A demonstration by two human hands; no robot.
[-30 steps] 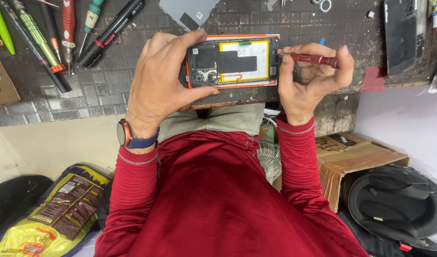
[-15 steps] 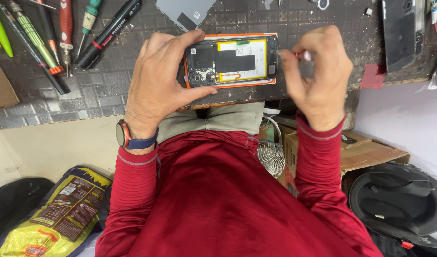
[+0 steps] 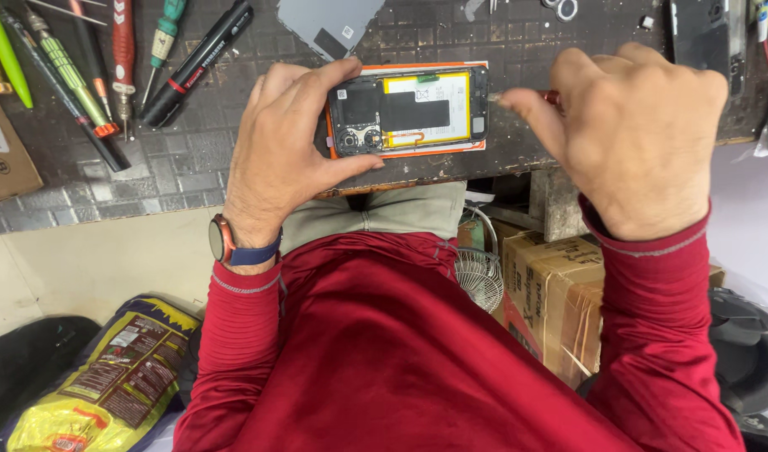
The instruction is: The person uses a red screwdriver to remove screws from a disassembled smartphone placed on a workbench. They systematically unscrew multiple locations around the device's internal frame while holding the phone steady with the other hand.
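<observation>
An opened phone (image 3: 417,113) with an orange frame and a yellow-edged battery lies face down near the front edge of the dark workbench (image 3: 191,167). My left hand (image 3: 287,146) grips the phone's left end, thumb below it and fingers over its top. My right hand (image 3: 639,134) is closed around a small red-handled screwdriver (image 3: 526,98), whose metal tip points left at the phone's right end. Most of the tool is hidden inside my fist.
Several screwdrivers and pens (image 3: 91,67) lie at the bench's left. A grey phone back cover (image 3: 329,23) rests above the phone, another dark phone (image 3: 702,38) at the right. Below the bench stand a cardboard box (image 3: 559,301), a small fan (image 3: 478,276) and a yellow bag (image 3: 107,385).
My right hand has turned from a low, palm-up grip at the phone's right end to a raised fist, knuckles up, still holding the screwdriver. The left hand has kept its grip on the phone.
</observation>
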